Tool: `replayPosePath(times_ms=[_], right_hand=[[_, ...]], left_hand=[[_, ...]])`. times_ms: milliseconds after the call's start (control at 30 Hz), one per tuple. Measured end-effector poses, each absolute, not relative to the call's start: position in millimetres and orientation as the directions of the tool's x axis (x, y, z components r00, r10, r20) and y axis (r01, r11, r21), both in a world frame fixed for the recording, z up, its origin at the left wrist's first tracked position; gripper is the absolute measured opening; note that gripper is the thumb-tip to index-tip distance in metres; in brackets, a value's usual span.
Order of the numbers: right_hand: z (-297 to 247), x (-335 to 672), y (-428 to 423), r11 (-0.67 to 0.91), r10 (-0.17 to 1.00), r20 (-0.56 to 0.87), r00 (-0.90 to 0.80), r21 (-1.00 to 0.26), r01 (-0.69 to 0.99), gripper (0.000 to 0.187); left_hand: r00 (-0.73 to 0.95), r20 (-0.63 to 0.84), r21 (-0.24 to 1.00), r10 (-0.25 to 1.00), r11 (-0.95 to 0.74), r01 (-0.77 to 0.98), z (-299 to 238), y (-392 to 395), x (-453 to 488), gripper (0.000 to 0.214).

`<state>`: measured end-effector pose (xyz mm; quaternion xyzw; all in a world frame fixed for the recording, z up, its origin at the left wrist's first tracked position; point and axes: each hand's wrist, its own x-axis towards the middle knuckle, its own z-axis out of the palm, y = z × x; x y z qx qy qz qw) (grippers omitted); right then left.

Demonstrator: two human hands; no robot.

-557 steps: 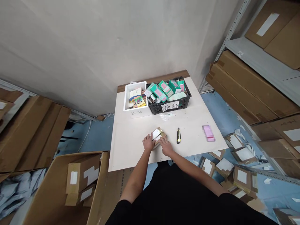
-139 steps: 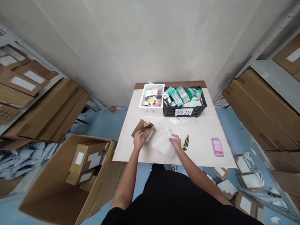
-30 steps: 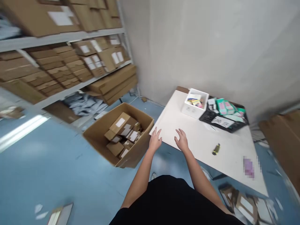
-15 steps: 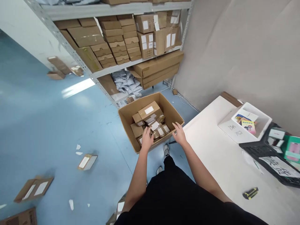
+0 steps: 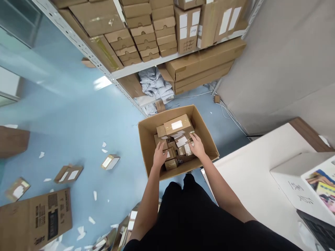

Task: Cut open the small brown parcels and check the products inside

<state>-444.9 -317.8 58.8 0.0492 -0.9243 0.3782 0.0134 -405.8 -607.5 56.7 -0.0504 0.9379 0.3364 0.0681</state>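
Note:
A large open carton [image 5: 205, 139] stands in front of me with several small cardboard boxes in it. My left hand [image 5: 160, 156] is inside on the left, fingers apart, at a small brown box [image 5: 170, 153]; I cannot tell if it touches. Over the carton's right part, my right hand [image 5: 197, 146] has its fingers spread beside a small box with a white label [image 5: 187, 150]. Neither hand holds anything that I can see. Behind them lies a longer box with a white label [image 5: 170, 128]. The fingertips partly cover the small boxes.
Beyond the carton, a metal shelf [image 5: 136, 70] bears stacked boxes, with grey bags [image 5: 154, 83] below. A white table [image 5: 251, 174] with a white bin [image 5: 290, 174] stands on the right. Boxes and paper scraps lie on the blue floor [image 5: 86, 118] at left; cables [image 5: 232, 113] run along the wall.
My right hand has moved from the carton's right rim inward over the small boxes. My left hand has shifted slightly left among the boxes. The view has tilted downward.

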Motion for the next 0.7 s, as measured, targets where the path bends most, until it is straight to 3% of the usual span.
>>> replayPosePath(times_ms=[200, 400, 533, 700], right_hand=[[4.2, -498.6, -350.1, 0.715, -0.189, -0.081, -0.979, -0.695, -0.081, 0.067], [-115.4, -513.3, -395.4, 0.743, -0.213, -0.308, -0.927, -0.667, 0.052, 0.07], [-223.9, -507.4, -418.3, 0.756, -0.15, -0.518, -0.842, -0.609, 0.24, 0.07], [-353.2, -489.8, -431.5, 0.777, 0.001, -0.716, -0.698, -0.439, 0.452, 0.06]], left_hand=[[-0.933, -0.316, 0.61, -0.174, 0.716, -0.34, -0.8, -624.8, -423.4, 0.064], [-0.804, -0.53, 0.603, -0.269, 0.547, -0.581, -111.6, -628.4, -423.3, 0.07], [-0.662, -0.699, 0.534, -0.27, 0.418, -0.735, -201.9, -618.1, -428.9, 0.072], [-0.505, -0.826, 0.426, -0.251, 0.309, -0.85, -317.5, -603.5, -429.6, 0.078]])
